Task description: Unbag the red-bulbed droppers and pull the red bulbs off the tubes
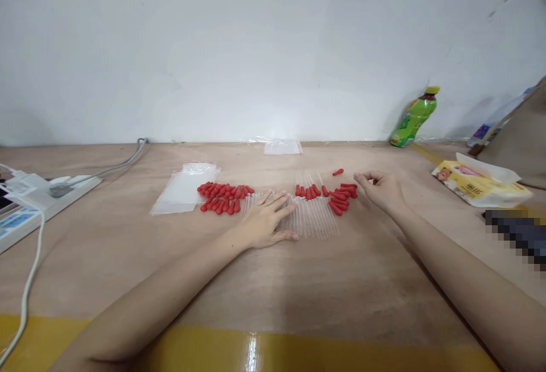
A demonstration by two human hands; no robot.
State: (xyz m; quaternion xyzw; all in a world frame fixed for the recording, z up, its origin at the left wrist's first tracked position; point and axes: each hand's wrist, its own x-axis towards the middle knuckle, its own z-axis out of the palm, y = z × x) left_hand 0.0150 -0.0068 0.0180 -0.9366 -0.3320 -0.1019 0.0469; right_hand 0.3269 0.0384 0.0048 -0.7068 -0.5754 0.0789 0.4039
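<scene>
My left hand (268, 221) lies flat, fingers spread, over a row of clear dropper tubes (313, 218) on the table. To its left is a pile of red rubber bulbs (219, 191), partly in two rows. Several tubes (307, 180) with red bulbs (307, 191) on their ends point away from me above the row. Just right of them lies a loose cluster of red bulbs (339, 201), with a single bulb (338, 172) apart behind it. Beside this cluster, my right hand (379, 190) has its fingers curled together; what they hold, if anything, is hidden.
Clear plastic bags (181, 190) lie left of the bulbs, and another bag (282, 147) lies by the wall. A power strip (46, 207) with cables is at the left. At the right are a green bottle (414, 119), a yellow tissue pack (482, 184) and a blurred dark object (518, 235).
</scene>
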